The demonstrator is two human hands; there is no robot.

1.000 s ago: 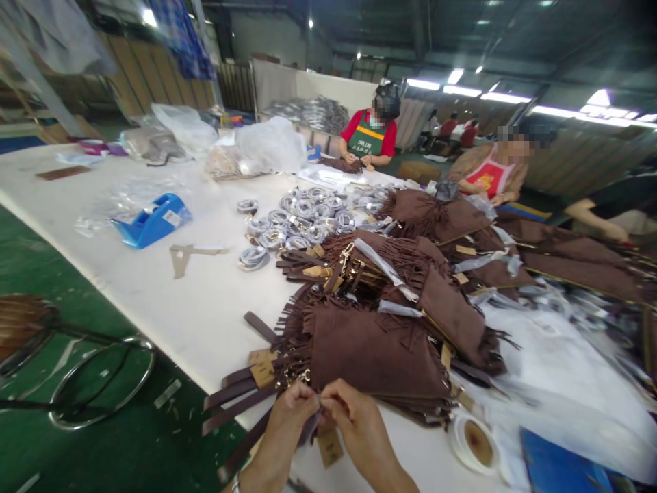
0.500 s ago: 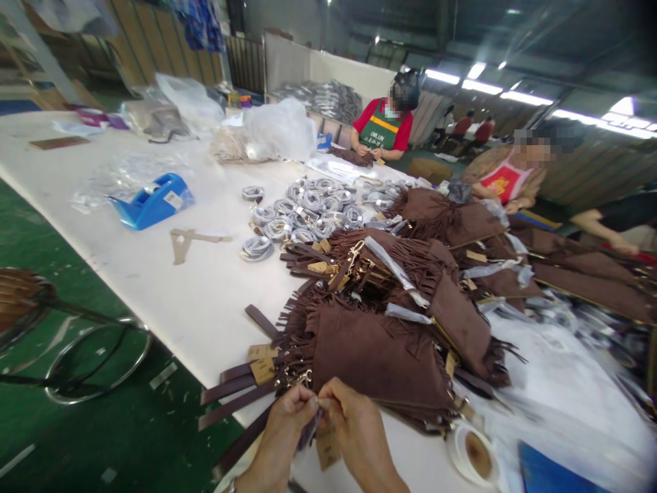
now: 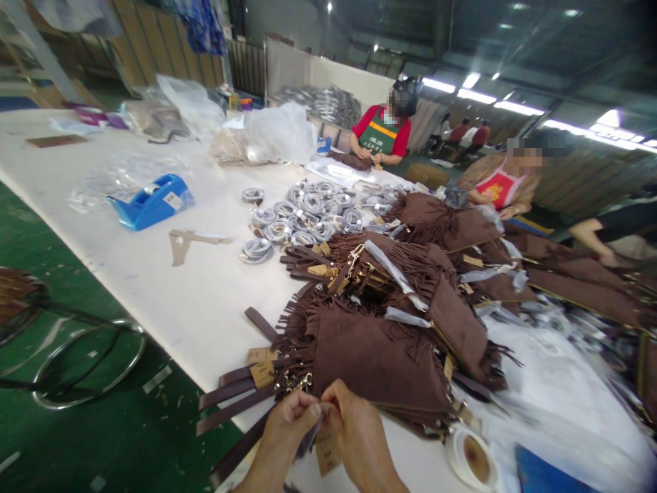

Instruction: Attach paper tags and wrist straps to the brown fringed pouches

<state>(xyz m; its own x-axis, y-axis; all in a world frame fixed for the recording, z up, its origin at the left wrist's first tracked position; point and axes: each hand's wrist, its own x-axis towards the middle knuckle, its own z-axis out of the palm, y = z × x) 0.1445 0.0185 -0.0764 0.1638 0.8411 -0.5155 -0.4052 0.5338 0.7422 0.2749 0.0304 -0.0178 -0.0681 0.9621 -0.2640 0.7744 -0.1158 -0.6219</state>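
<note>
My left hand (image 3: 287,431) and my right hand (image 3: 359,428) meet at the table's near edge, each with thumb and finger pinched together. What sits between their fingertips is too small to make out. Just below the fingertips hangs a kraft paper tag (image 3: 328,453), beside a short dark strap (image 3: 308,438) partly hidden by my left hand. Right beyond the hands lies a stack of brown fringed suede bags (image 3: 377,359). Brown wrist straps (image 3: 239,400), gold clasps (image 3: 302,383) and more paper tags (image 3: 263,372) stick out at its left side.
Coiled grey straps (image 3: 313,205) are heaped mid-table, with a blue tape dispenser (image 3: 154,202) to their left. More brown bags (image 3: 446,219) lie behind the stack. A tape roll (image 3: 469,455) stands near my right hand. Co-workers sit across the table; a stool (image 3: 87,363) stands at left.
Both hands stay at almost the same spot, still pinched together, with slight finger movement. The view has shifted a little; the stack and the tag have hardly moved.
</note>
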